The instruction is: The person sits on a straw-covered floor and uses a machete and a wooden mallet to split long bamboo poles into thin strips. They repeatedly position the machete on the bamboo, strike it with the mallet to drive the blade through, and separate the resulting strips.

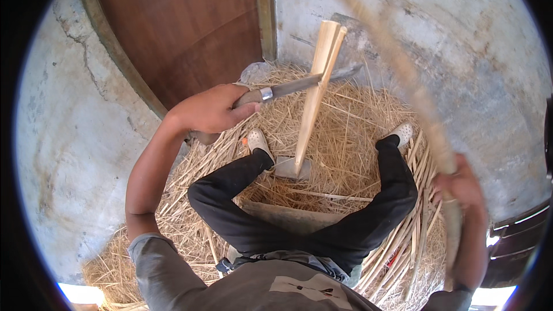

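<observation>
My left hand [210,109] is closed round the wooden handle of a long curved knife [291,86]. Its blade sits in the split of an upright piece of bamboo [311,106], which is cleft at the top and narrows toward its foot. That foot meets a grey block [292,168] on the ground between my feet. At the right, my right hand [461,184] grips a long wooden stick [412,78] near its lower part. The stick is raised, blurred by motion, and apart from the bamboo and the knife.
Straw-like shavings [357,109] cover the ground round my feet. Long thin strips [412,230] lie heaped to the right, with more at the left. A brown door [184,23] and a stained wall [484,63] stand close ahead. A low beam [288,217] crosses before my seat.
</observation>
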`<state>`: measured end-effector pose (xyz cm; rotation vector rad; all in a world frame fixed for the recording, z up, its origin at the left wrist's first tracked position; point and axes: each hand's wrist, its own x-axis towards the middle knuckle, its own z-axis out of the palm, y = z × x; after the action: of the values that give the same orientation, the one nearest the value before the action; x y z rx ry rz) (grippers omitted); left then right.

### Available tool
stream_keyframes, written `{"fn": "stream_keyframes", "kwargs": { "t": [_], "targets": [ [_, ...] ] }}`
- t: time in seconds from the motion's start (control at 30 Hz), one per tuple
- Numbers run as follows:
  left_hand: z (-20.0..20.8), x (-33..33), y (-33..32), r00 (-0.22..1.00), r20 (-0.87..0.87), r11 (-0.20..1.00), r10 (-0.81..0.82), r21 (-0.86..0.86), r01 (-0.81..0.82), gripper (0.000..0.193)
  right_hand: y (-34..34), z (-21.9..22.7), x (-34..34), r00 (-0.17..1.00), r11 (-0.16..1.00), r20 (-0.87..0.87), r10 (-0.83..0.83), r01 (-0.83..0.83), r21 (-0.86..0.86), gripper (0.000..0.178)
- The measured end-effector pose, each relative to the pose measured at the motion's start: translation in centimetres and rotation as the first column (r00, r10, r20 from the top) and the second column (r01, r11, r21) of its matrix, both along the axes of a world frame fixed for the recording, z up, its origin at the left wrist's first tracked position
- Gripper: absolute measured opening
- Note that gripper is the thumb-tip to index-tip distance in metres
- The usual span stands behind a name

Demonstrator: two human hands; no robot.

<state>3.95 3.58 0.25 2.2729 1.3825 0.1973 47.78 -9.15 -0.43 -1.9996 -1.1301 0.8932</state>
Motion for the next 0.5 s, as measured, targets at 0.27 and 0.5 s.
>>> {"fn": "stream_keyframes", "kwargs": {
  "t": [0.27, 0.5],
  "targets": [
    [-1.1, 0.0, 0.4, 0.998, 0.042, 0.998, -0.041, 0.048, 0.038, 0.034, -0.3, 9.2, 8.1, 0.945, 0.759, 0.239, -0.223, 0.015, 0.65, 0.038],
    [-4.5, 0.5, 0.8, 0.986, -0.129, 0.995, -0.104, -0.028, 0.101, 0.035, 1.1, -15.8, -4.4, 0.938, 0.902, -0.304, 0.168, -0.271, -0.337, 0.034]
  ]
}}
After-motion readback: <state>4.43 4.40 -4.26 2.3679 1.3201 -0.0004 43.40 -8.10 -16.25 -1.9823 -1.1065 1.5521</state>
